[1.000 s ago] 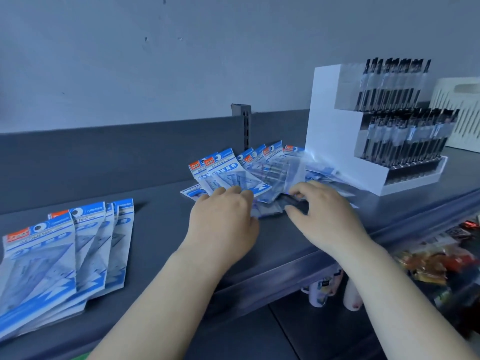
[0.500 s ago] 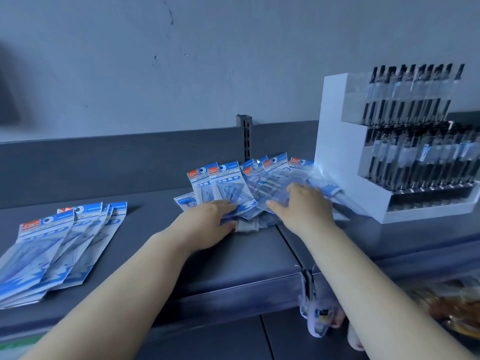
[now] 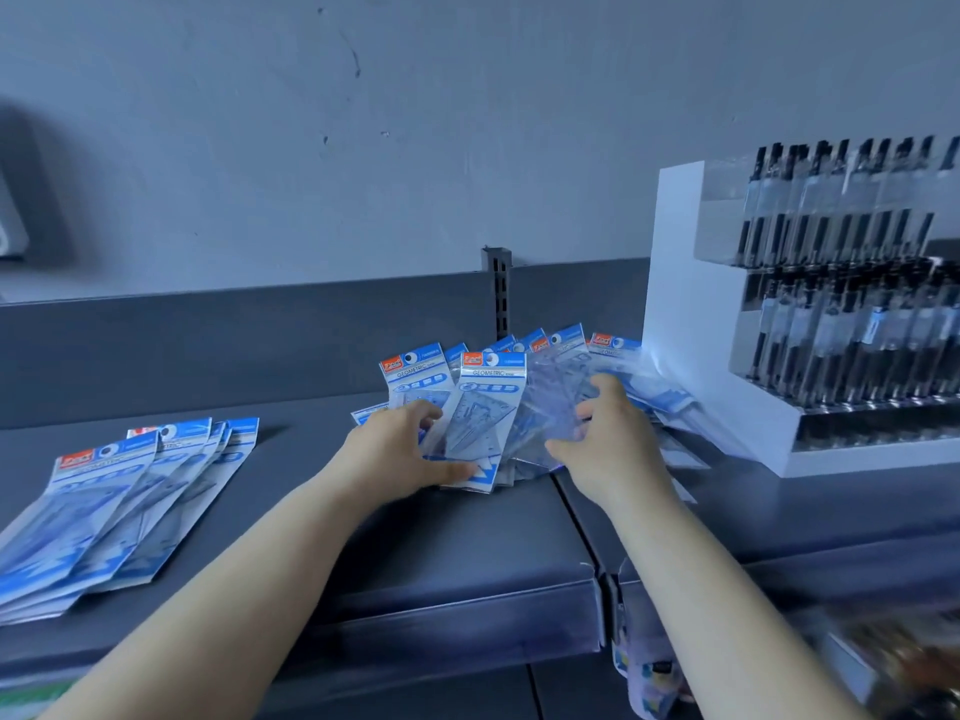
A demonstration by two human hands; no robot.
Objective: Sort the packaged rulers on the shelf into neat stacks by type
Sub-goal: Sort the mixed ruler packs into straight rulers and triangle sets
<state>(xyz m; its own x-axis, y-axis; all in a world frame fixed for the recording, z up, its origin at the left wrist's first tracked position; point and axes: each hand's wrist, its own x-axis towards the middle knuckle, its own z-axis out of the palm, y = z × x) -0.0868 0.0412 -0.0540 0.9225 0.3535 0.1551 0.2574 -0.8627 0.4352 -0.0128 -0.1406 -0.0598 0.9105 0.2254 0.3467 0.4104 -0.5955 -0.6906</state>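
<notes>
On the grey shelf (image 3: 457, 553), one fanned stack of packaged rulers (image 3: 119, 506) lies at the left, not yet squared. The left hand (image 3: 395, 454) pinches a packet (image 3: 480, 418) in the unsorted middle pile (image 3: 561, 387); the right hand (image 3: 613, 444) curls around others, so most sorting seems left.

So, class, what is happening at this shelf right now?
A person is sorting packaged rulers on a grey shelf. The left hand grips one packet at the front of a fanned-out pile, while the right hand holds packets further into that pile. Another stack lies to the left, and a pen display stands on the right.
</notes>
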